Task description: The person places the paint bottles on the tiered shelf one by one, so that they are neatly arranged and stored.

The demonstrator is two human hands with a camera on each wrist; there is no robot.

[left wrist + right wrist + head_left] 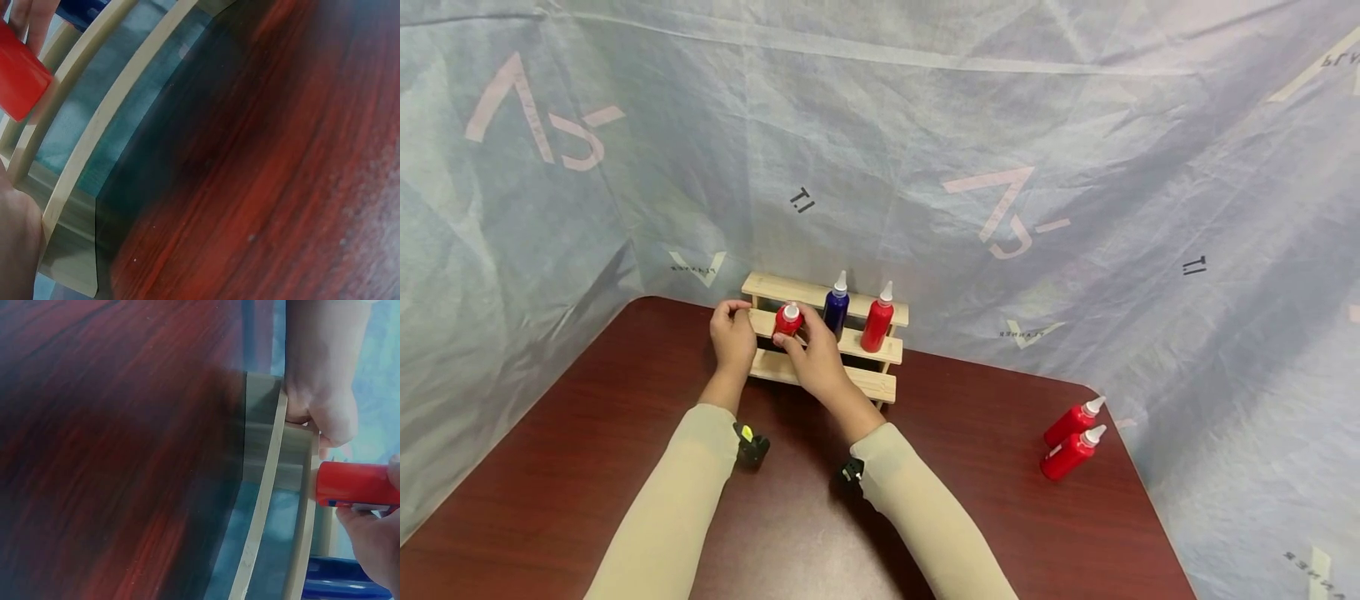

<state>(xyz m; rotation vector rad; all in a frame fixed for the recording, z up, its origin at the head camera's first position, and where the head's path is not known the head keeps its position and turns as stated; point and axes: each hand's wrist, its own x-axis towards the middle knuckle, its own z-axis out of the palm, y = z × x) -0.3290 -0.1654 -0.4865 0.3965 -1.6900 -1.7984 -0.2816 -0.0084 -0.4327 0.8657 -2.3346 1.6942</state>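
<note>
- Two hands worked at a small wooden stepped rack (820, 367) that stood at the far edge of the dark red table (625, 467), against a pale blue sheet backdrop (925, 125).
- The right hand (817, 360) gripped a red bottle (787, 320) with a white cap, its fingers curled round it at the rack's middle step.
- In the right wrist view the same red bottle (356, 485) lay between the fingers just above the rack's slats.
- The left hand (733, 337) rested on the left end of the rack, fingers curled over the wood beside the held bottle.
- A blue bottle (836, 308) and a second red bottle (877, 321) stood upright on the rack, just to the right of the hands.
- Two more red bottles (1072, 437) lay on their sides near the table's right edge, side by side and well apart from the rack.
- Both arms wore beige sleeves (677, 500).
</note>
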